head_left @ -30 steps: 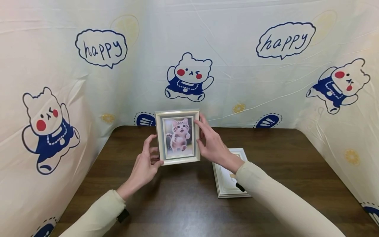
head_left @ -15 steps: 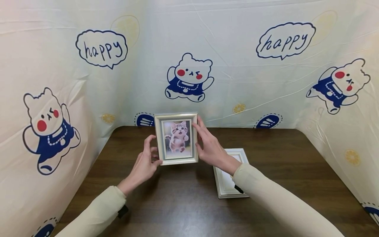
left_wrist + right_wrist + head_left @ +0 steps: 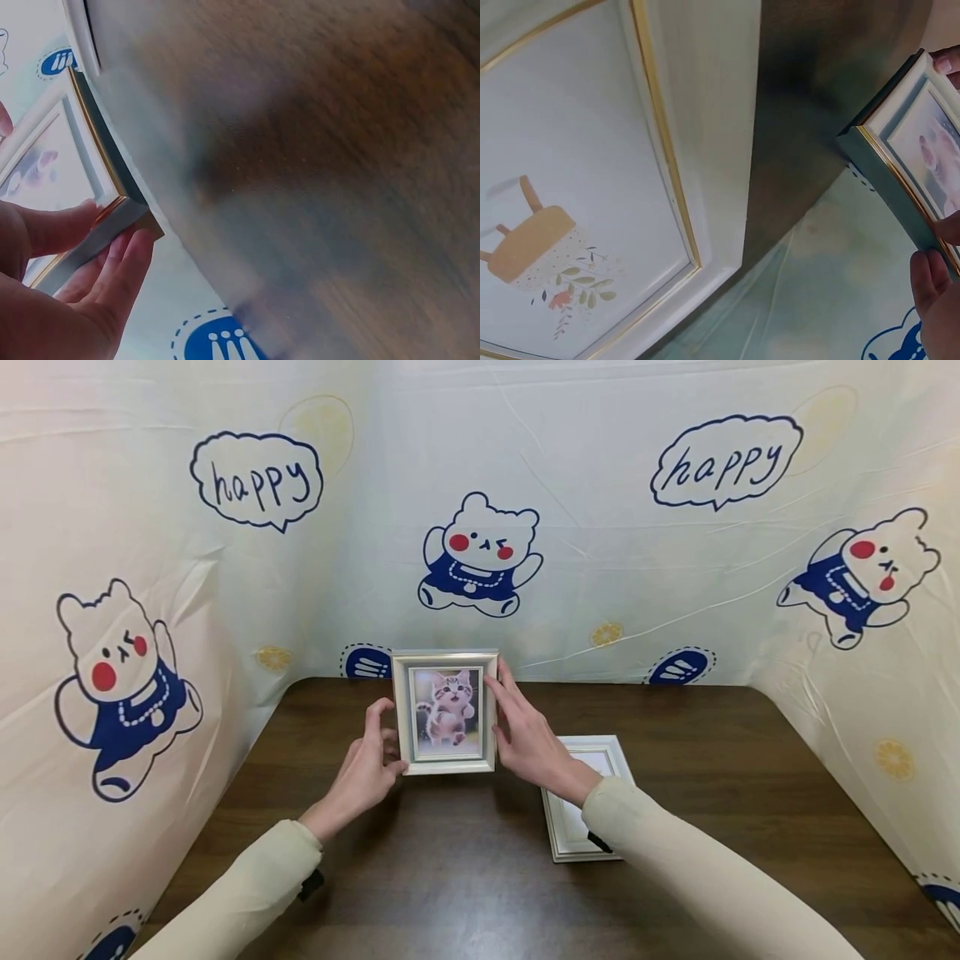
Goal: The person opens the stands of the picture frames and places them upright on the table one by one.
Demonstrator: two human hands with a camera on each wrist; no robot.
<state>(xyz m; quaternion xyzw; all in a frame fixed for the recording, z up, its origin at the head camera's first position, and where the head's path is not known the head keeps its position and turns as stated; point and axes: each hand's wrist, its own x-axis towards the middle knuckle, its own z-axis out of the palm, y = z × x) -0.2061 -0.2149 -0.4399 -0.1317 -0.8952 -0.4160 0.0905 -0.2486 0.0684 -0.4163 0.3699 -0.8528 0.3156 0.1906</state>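
A white picture frame [image 3: 446,767] with a kitten photo [image 3: 447,714] is held nearly upright over the far part of the table, facing the head camera. My left hand [image 3: 365,770] grips its lower left edge, thumb in front and fingers behind, as the left wrist view shows. On the opposite side my right hand [image 3: 531,737] grips the right edge, its fingers along the side and front. A second, larger white picture frame [image 3: 557,828] lies flat on the table, partly hidden under my right forearm. Its print of flowers [image 3: 585,289] and a tan shape shows in the right wrist view.
The dark wooden table [image 3: 465,877] has rounded far corners. Behind it and at both sides hangs a pale cloth [image 3: 585,568] printed with bears and "happy" bubbles, close to the table's far edge.
The kitten picture frame has moved slightly down and to the left, and it sits straighter. Both hands keep their hold and move with it. The frame lying flat has stayed put.
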